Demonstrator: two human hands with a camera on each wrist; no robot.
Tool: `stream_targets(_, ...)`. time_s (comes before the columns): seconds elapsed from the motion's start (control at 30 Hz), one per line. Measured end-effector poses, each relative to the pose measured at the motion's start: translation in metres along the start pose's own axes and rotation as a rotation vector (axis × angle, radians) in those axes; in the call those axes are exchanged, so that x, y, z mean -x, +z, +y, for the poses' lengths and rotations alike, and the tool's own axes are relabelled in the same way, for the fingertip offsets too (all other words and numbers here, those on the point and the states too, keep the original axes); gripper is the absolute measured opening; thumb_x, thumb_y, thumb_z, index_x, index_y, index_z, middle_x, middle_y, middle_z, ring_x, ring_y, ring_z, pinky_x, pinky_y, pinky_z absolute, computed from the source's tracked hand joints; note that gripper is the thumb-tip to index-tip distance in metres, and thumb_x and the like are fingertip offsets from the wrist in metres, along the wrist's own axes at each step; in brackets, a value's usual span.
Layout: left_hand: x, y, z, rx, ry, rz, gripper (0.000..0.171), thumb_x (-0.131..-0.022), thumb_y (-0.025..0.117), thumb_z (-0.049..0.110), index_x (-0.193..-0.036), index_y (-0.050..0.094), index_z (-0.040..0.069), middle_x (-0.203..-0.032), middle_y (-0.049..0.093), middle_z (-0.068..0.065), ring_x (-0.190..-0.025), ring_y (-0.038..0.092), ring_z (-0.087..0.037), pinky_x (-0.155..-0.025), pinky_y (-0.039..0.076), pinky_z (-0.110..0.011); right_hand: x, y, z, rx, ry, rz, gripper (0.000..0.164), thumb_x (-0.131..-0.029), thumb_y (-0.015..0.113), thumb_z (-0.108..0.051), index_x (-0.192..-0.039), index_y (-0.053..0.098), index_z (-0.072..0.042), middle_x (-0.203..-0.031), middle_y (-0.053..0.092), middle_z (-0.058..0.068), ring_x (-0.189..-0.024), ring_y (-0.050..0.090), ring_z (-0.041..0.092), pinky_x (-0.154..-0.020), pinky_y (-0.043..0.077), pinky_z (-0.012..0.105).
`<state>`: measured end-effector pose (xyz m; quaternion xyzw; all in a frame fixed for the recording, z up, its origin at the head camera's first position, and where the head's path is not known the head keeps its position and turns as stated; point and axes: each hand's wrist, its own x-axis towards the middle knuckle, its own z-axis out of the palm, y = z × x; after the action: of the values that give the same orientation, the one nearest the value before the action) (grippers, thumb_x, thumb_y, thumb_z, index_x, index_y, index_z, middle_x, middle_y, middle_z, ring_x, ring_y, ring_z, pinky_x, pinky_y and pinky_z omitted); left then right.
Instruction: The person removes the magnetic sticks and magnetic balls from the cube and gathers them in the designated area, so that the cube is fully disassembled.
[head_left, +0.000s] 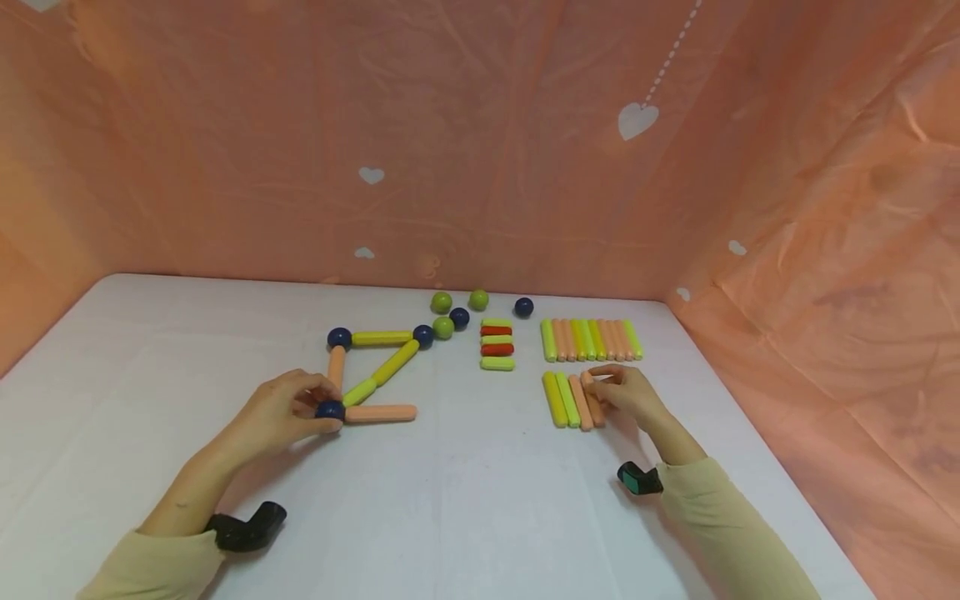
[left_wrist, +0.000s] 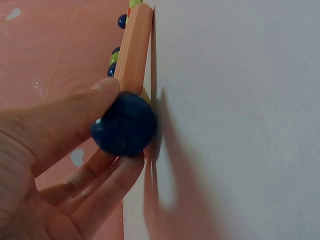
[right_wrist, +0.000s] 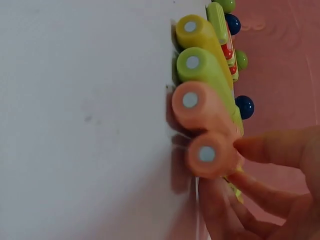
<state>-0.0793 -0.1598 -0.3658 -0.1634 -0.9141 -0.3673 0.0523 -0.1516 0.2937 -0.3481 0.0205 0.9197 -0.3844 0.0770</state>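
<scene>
My left hand (head_left: 288, 410) grips a dark blue ball (left_wrist: 125, 125) between thumb and fingers. From that ball an orange rod (head_left: 381, 413) sticks out to the right; another orange rod (head_left: 337, 367) runs up to a second blue ball (head_left: 340, 337). A yellow rod (head_left: 382, 337) links it to a third blue ball (head_left: 423, 336). A yellow rod (head_left: 396, 363) and a short green rod (head_left: 360, 392) form a diagonal back to the held ball. At the right, my right hand (head_left: 626, 390) pinches an orange rod (right_wrist: 207, 155) at the end of a short row, beside another orange rod (right_wrist: 197, 102).
Behind the short row lies a longer row of green, orange and yellow rods (head_left: 592, 340). Short green and red rods (head_left: 497, 350) are stacked near the middle. Several loose balls, green (head_left: 442, 302) and blue (head_left: 523, 307), sit toward the back edge, before an orange curtain (head_left: 480, 167).
</scene>
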Motion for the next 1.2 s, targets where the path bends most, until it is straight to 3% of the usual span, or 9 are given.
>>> stream_targets(0.17,0.005,-0.006,-0.008,0.082,-0.028,-0.045,0.029,-0.08,0.077,0.014,-0.106,0.067,0.006,-0.103,0.065,-0.011,-0.097,0.062,-0.03,-0.085,0.052,-0.047,0.0,0.006,-0.009,-0.01,-0.06,0.044,0.043,-0.094,0.057,-0.018,-0.128,0.053,0.009,-0.115,0.059,0.027,-0.083,0.063,0.018,-0.072,0.053,0.027)
stream_targets(0.4,0.007,-0.009,-0.016,0.139,-0.082,-0.078,0.036,-0.082,0.075,0.017,-0.114,0.067,0.005,-0.109,0.066,-0.014,-0.104,0.061,-0.036,-0.09,0.049,-0.051,0.001,0.033,-0.039,-0.181,-0.119,0.043,0.04,-0.097,0.055,-0.021,-0.13,0.053,0.001,-0.121,0.057,0.021,-0.088,0.06,0.019,-0.074,0.052,0.022)
stream_targets(0.57,0.006,-0.007,-0.017,0.162,-0.105,-0.078,0.039,-0.082,0.076,0.022,-0.116,0.066,0.006,-0.112,0.065,-0.014,-0.107,0.061,-0.035,-0.093,0.047,-0.051,0.0,0.063,-0.062,-0.275,-0.192,-0.02,0.038,-0.095,0.059,-0.02,-0.126,0.057,0.001,-0.115,0.062,0.02,-0.088,0.062,0.024,-0.074,0.052,0.026)
stream_targets(0.77,0.005,-0.004,-0.016,0.178,-0.144,-0.071,0.039,-0.081,0.077,0.021,-0.116,0.066,0.006,-0.111,0.065,-0.015,-0.104,0.063,-0.033,-0.092,0.049,-0.048,0.001,0.104,-0.087,-0.364,-0.269,-0.18,0.034,-0.093,0.06,-0.012,-0.123,0.058,0.004,-0.108,0.067,0.019,-0.079,0.063,0.016,-0.069,0.052,0.025)
stream_targets(1.0,0.005,-0.004,-0.013,0.19,-0.162,-0.058,0.037,-0.081,0.076,0.017,-0.115,0.067,0.005,-0.11,0.065,-0.016,-0.103,0.064,-0.033,-0.091,0.05,-0.047,0.003,0.14,-0.112,-0.259,-0.34,-0.383,0.035,-0.091,0.065,-0.016,-0.122,0.062,-0.002,-0.109,0.068,0.012,-0.082,0.06,0.01,-0.069,0.051,0.023)
stream_targets(1.2,0.007,-0.004,-0.009,0.17,-0.188,-0.05,0.036,-0.082,0.076,0.019,-0.115,0.067,0.007,-0.11,0.065,-0.015,-0.105,0.063,-0.035,-0.092,0.048,-0.051,0.005,0.156,-0.126,-0.124,-0.444,-0.429,0.034,-0.087,0.069,-0.016,-0.119,0.066,-0.005,-0.107,0.068,0.01,-0.081,0.055,0.008,-0.069,0.047,0.019)
